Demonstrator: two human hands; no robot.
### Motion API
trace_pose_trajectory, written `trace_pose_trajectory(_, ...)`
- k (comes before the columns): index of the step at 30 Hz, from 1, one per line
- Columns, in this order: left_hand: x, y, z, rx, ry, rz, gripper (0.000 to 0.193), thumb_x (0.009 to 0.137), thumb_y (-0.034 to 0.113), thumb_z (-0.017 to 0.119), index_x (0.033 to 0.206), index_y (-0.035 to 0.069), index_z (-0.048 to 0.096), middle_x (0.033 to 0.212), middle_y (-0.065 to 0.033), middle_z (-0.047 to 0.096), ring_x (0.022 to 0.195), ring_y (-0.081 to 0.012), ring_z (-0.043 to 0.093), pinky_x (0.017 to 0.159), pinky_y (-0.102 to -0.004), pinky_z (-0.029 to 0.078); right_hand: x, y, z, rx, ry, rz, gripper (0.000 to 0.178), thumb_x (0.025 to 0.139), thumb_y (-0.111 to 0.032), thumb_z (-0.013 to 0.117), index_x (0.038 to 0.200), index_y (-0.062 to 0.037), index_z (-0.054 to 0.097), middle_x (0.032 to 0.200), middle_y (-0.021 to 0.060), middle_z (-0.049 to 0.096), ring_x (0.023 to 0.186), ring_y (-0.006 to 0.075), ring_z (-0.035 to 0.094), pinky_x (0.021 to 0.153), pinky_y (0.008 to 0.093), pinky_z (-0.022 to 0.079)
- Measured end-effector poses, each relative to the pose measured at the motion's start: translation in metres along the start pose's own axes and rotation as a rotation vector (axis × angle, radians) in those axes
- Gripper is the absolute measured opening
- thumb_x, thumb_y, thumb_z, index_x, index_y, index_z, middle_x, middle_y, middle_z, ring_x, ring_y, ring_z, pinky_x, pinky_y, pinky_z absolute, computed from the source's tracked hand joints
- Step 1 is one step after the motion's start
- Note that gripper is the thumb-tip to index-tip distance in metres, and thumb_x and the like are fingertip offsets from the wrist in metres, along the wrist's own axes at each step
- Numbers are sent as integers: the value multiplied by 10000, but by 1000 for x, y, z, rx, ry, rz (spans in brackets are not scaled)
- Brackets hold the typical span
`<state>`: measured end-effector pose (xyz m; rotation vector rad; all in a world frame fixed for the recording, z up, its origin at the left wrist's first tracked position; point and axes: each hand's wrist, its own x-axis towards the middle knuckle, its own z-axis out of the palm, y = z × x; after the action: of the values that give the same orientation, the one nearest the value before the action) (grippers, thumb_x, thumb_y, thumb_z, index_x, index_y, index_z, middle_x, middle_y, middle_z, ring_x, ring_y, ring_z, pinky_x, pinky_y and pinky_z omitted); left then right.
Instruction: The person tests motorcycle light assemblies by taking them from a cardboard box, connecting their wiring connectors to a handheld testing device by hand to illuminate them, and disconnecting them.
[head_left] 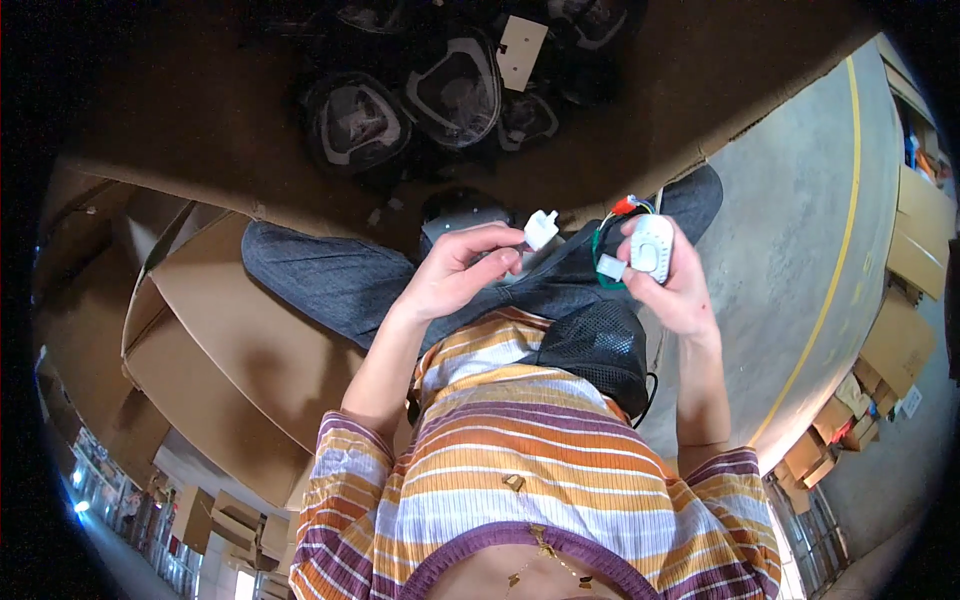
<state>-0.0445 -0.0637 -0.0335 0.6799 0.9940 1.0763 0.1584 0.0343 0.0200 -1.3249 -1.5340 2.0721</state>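
My left hand (462, 268) pinches a small white plastic plug (540, 230) between thumb and fingertips, above my lap. In my right hand (682, 290) is a white oval plastic part (653, 247) with ridges along its edge, its face turned up. Thin coloured wires (597, 243), mostly green, loop beside that part. A red connector (625, 205) shows at the top of the loop, and a small white connector (610, 267) sits by the right thumb. The two hands are apart, with the left hand's plug not touching the wires.
Ahead is a dark cardboard box (250, 190) holding several rounded frames (455, 95) and a pale flat plate (522, 52). A black mesh bag (592, 345) rests at my waist. Folded cardboard (215, 370) stands on the left. On the right, a yellow line (826, 310) crosses the grey floor near cardboard boxes (895, 345).
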Motion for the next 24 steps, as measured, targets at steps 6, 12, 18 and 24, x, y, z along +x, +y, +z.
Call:
trace_pose_trajectory(6, 11, 4, 13, 412, 66, 286, 206, 680, -7, 503, 874, 37, 559, 713, -62, 532, 639, -138, 489, 590, -229, 374, -8, -28, -5, 65, 36, 4, 363, 602, 21, 498, 952, -8, 406, 781, 18, 471, 722, 74, 453, 644, 198, 377)
trace_pose_trajectory(12, 20, -2, 30, 397, 238, 312, 215, 630, -45, 521, 823, 33, 577, 702, -60, 535, 632, -142, 503, 570, -223, 391, -7, -25, -1, 215, -14, -1, 357, 612, 4, 508, 955, -21, 412, 778, 18, 480, 700, 64, 451, 617, 187, 377)
trace_pose_trajectory(18, 24, -8, 39, 496, 335, 402, 221, 617, -43, 540, 814, 45, 584, 696, -50, 532, 631, -136, 492, 576, -223, 373, -6, -19, 2, 259, 28, -6, 354, 619, -6, 516, 957, -23, 409, 770, 12, 482, 686, 61, 451, 604, 186, 380)
trace_pose_trajectory(24, 20, -6, 40, 594, 347, 419, 219, 608, -43, 543, 800, 53, 585, 700, -47, 544, 640, -148, 497, 598, -232, 363, -3, -3, 2, -5, 101, -82, 300, 626, -11, 509, 910, -13, 411, 752, 17, 471, 676, 74, 444, 608, 208, 376)
